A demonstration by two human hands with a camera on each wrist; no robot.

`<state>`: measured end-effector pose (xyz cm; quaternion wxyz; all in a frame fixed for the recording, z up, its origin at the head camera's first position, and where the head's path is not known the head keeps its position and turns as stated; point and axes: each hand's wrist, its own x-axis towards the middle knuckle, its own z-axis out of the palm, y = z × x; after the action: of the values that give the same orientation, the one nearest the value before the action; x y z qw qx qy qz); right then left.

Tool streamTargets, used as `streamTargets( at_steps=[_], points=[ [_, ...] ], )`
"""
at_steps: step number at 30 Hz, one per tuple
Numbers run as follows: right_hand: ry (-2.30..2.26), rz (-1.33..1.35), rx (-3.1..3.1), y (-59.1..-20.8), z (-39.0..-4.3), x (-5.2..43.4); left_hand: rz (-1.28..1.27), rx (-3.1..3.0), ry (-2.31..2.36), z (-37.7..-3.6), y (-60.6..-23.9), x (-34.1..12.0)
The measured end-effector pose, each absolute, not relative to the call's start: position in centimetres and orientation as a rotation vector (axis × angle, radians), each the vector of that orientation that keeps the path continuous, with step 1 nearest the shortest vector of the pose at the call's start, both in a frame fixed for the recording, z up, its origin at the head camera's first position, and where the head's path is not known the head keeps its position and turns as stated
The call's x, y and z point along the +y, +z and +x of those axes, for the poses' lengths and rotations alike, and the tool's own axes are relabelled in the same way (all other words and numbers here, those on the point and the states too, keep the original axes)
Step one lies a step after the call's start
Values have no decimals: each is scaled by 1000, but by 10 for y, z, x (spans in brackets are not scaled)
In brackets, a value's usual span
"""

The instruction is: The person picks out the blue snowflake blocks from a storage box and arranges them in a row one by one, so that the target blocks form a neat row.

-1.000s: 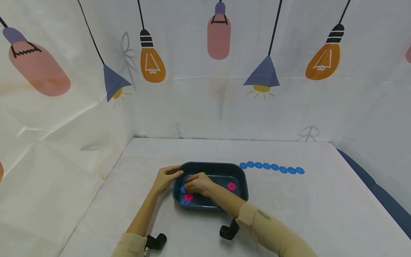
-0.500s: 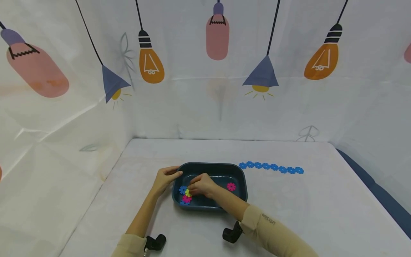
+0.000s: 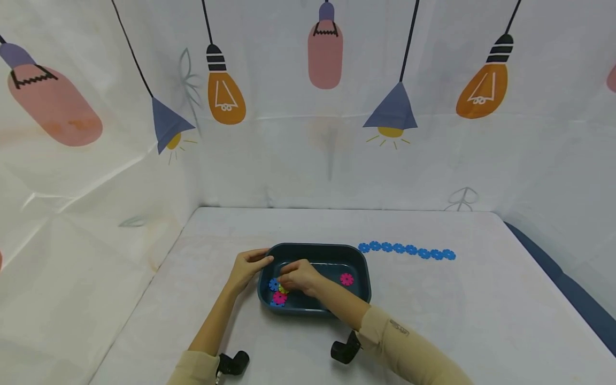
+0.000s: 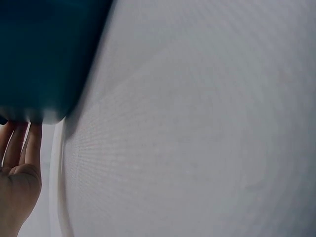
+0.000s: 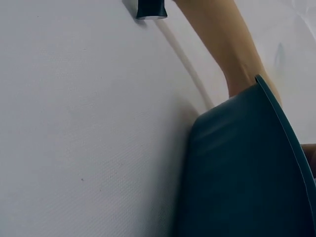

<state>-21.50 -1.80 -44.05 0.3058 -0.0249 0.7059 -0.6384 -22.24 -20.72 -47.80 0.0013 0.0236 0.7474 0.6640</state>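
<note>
Since half a second ago, little has shifted: my right hand [image 3: 299, 278] has drawn slightly back inside the dark blue tray [image 3: 358, 256], partly covering the yellow gear piece [image 3: 284, 290]. Its fingers curl over that piece; whether they actually pinch it I cannot tell from the head view. Blue gear piece [image 3: 274, 284] and pink gear piece [image 3: 279, 298] lie just beside it at the tray's left end. My left hand [image 3: 248, 266] grips the tray's left rim. Another pink piece [image 3: 346, 279] lies apart, toward the tray's right end.
</note>
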Motion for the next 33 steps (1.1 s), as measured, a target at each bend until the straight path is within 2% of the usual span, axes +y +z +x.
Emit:
streamTargets(
  at_steps=[13, 22, 33],
  points=[
    [-1643, -72, 1964, -434, -206, -6, 69, 2296, 2116, -222, -479, -208],
    [-1698, -92, 1876, -435, -208, -10, 92, 2298, 2078, -211, -456, -202],
    [-1690, -73, 1872, -439, -212, -14, 64, 2287, 2101, -210, -454, -201]
  ],
)
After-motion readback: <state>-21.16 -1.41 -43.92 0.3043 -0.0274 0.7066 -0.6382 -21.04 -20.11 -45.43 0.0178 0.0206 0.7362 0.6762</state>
